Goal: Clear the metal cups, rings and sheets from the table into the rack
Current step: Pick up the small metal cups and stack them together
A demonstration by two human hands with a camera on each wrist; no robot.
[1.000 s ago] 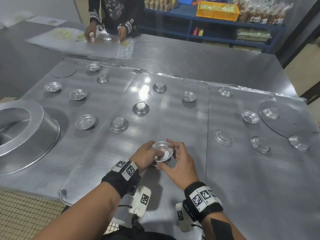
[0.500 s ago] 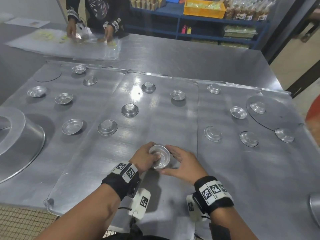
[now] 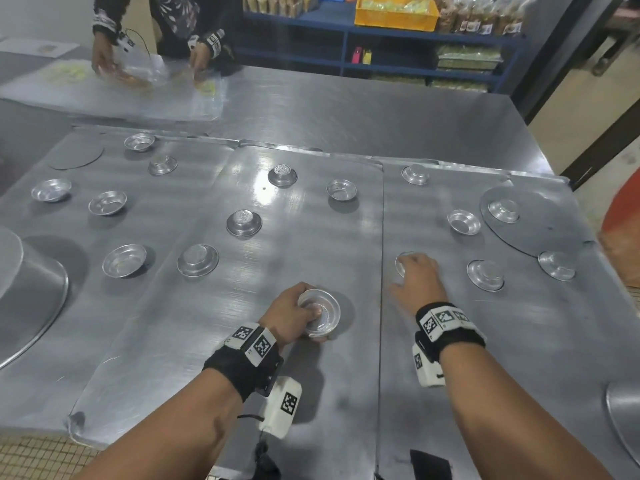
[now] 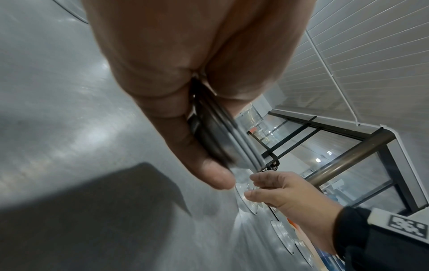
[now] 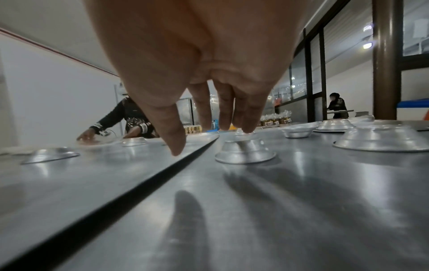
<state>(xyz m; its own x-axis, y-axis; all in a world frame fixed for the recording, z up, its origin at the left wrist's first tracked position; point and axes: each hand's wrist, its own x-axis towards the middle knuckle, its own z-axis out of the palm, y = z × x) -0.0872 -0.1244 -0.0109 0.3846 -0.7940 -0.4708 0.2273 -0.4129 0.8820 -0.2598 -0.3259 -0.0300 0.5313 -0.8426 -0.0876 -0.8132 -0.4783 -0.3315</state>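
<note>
Fingers point(image 3: 313, 311) inside cup point(image 3: 323, 315) (upright)

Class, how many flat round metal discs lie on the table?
2. One flat round metal disc lies bare at the far left; the other flat disc lies at the right under an upturned small metal cup. Others may be hidden.

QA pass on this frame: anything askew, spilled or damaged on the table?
Nothing spilled. The near left corner of the middle metal sheet looks bent and dark, overhanging the table edge. Cups lie mixed: some upright, some upside down.
</note>
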